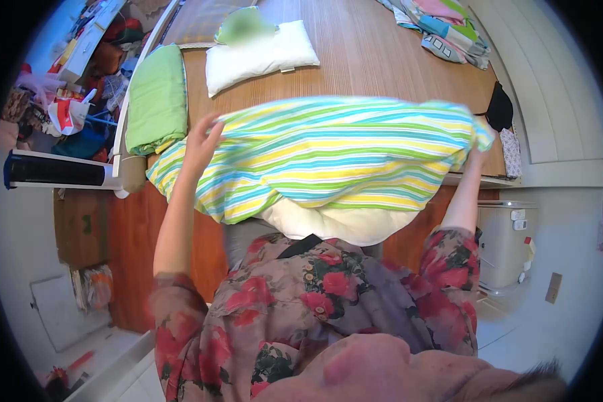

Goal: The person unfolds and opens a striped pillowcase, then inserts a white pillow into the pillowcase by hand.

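A quilt cover (342,144) with green, yellow, blue and white stripes spans the space between my hands, its upper edge blurred. Cream padding (345,221), which looks like a quilt, shows below its near edge, close to my body. At the cover's upper left edge, my left hand (204,141) pinches the fabric near its fingertips. My right hand (478,153) grips the bunched right corner, and that fabric hides most of its fingers.
A white pillow (261,57) and a folded green quilt (157,100) lie on the wooden bed surface (355,60). Patterned bedding (449,40) sits at the far right, with a black item (499,107) nearer. A white bed rail (122,134) stands left; a cream cabinet (506,244) stands right.
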Demonstrator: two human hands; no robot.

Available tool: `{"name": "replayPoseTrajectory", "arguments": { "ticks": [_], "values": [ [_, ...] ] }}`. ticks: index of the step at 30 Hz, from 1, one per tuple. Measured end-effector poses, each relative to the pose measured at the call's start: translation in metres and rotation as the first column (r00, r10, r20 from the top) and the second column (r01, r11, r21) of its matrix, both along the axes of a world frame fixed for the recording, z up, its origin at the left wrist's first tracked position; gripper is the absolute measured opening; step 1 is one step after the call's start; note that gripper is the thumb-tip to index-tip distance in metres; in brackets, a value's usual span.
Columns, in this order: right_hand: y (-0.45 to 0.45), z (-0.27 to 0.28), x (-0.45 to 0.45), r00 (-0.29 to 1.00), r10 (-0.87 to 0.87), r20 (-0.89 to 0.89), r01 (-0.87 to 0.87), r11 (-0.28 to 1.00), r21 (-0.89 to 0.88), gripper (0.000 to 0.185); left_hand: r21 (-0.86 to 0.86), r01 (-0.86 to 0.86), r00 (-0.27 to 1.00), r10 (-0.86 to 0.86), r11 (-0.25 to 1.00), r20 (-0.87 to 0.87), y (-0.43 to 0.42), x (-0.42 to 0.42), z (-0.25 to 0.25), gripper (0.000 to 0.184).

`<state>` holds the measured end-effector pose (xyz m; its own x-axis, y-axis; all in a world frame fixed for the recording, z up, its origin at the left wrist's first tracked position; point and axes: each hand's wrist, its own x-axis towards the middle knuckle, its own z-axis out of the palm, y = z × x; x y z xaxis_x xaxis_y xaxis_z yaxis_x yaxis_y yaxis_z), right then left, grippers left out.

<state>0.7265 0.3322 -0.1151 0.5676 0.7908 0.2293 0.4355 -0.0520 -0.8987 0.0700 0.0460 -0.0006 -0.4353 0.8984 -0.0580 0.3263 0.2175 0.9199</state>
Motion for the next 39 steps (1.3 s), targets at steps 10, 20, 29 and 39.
{"name": "replayPoseTrajectory", "arguments": {
  "ticks": [10,20,29,39],
  "values": [
    [-0.075,-0.074,-0.004,0.892,-0.257,-0.371,0.11,0.921,-0.374,0.047,-0.193,0.155,0.672,-0.246,0.969,-0.698,-0.117,0.038,-0.069,0.081],
    [-0.08,-0.05,-0.025,0.895,-0.158,-0.416,0.077,0.976,-0.205,0.048,-0.227,0.064,0.344,-0.235,0.972,-0.909,-0.092,0.069,-0.112,0.077],
    [-0.088,0.109,-0.016,0.993,0.044,-0.113,-0.024,0.985,0.173,0.039,0.223,-0.159,0.522,0.274,0.962,-0.808,-0.108,-0.023,0.015,0.035],
    [-0.112,0.25,0.008,1.0,-0.021,-0.005,0.021,0.994,0.105,0.04,0.714,0.021,0.691,0.506,0.7,-0.516,-0.136,-0.135,0.168,0.031]
  ]
}}
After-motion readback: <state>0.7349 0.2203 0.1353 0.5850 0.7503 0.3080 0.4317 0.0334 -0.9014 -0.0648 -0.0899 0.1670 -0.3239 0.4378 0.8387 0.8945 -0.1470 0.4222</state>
